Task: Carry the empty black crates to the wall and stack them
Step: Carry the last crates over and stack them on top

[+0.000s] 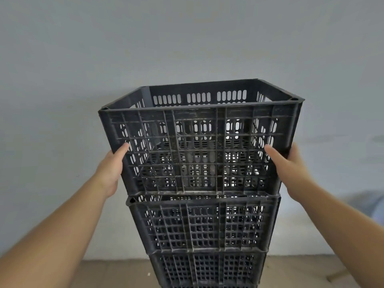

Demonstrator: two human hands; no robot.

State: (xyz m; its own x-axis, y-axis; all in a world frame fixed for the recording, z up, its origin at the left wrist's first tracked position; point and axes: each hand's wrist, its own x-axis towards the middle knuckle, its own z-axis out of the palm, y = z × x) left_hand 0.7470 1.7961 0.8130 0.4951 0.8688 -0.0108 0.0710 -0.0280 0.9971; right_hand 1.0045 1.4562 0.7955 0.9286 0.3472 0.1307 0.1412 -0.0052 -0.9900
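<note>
We hold the top crate (pixel 197 146) with our left hand (pixel 113 171) and right hand (pixel 291 167) clamped on its sides, mid-frame. It sits on two stacked crates (pixel 203 225) by the wall (pixel 187 38); nearly done.

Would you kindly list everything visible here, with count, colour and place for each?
top crate: one, black, empty, on top of the stack, held at both sides
lower crates: at least two, black, stacked beneath it; the lowest is cut off by the frame
wall: one, pale grey, behind the stack
floor: beige, at the bottom of view
left hand: one, bare, on the top crate's left side
right hand: one, bare, on its right side
</note>
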